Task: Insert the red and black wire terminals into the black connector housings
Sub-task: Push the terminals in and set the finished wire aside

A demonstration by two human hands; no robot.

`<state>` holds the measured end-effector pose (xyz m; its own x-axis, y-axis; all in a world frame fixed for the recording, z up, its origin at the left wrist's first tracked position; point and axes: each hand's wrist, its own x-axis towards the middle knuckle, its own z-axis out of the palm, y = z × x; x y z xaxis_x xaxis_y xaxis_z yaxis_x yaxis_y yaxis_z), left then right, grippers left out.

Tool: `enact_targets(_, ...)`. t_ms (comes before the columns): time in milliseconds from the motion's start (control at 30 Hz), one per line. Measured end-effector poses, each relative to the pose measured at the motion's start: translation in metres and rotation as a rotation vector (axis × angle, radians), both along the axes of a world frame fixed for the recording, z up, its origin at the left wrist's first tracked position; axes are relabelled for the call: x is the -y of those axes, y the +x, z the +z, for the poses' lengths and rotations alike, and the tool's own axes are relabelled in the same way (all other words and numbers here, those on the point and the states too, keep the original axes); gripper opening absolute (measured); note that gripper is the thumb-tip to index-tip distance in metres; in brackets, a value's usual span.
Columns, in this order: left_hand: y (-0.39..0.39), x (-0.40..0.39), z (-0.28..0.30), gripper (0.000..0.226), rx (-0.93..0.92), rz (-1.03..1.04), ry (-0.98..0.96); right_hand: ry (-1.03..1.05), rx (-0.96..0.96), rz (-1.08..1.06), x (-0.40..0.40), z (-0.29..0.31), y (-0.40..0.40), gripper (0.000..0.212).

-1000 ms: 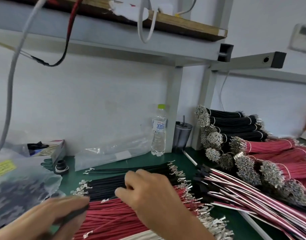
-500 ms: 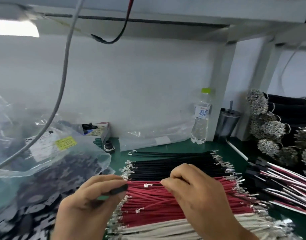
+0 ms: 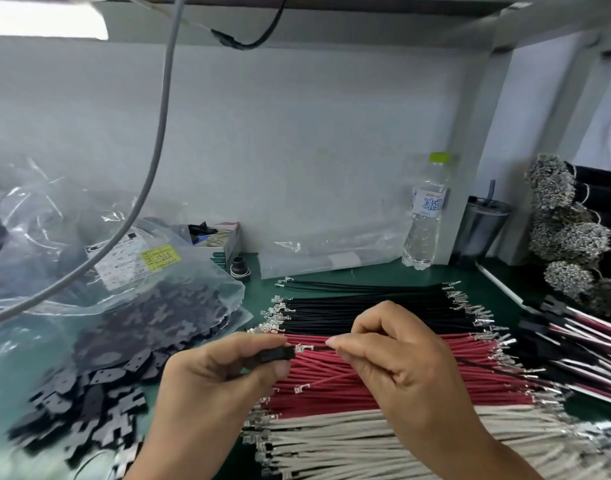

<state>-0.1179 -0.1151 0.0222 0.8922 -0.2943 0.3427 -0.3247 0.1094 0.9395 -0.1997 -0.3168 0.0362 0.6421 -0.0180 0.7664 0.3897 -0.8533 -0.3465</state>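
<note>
My left hand (image 3: 221,372) pinches a small black connector housing (image 3: 275,355) between thumb and fingers, its open end facing right. My right hand (image 3: 394,362) pinches a thin black wire whose silver terminal (image 3: 302,348) sits just right of the housing's opening, almost touching it. A red wire with a terminal (image 3: 302,388) slants out from under the right hand. Below both hands lie flat rows of black wires (image 3: 366,306) and red wires (image 3: 349,393) on the green mat.
A clear bag of black housings (image 3: 124,341) spills out at the left. White wires (image 3: 366,445) lie nearest me. A water bottle (image 3: 423,216), a dark cup (image 3: 480,230), bundled wire stacks (image 3: 567,237) and assembled harnesses (image 3: 591,334) stand at the right. A grey cable (image 3: 158,140) hangs overhead.
My right hand has lifted a wire off the pile and brought its terminal up to the housing in my left hand. My view has swung left and downward.
</note>
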Motion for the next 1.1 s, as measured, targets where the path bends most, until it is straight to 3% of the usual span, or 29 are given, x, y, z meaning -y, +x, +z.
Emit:
enact_targets(367, -0.0019, -0.0009, 0.0025, 0.026, -0.036, -0.176, 0.02, -0.137, -0.063, 0.018, 0.0019, 0.0072, -0.0062, 0.016)
enact_targets(500, -0.0038, -0.0035, 0.0034, 0.027, -0.072, -0.198, 0.021, -0.205, -0.066, -0.022, -0.0001, 0.0059, -0.0072, 0.026)
enact_targets(667, -0.0052, -0.0038, 0.0045, 0.026, -0.075, -0.21, 0.026, -0.158, -0.053, 0.001, 0.0019, 0.0064, -0.006, 0.011)
enact_targets(1100, -0.0092, -0.0013, 0.0054, 0.025, 0.164, -0.105, 0.125, -0.063, -0.134, 0.08, -0.0064, 0.0058, -0.0035, 0.014)
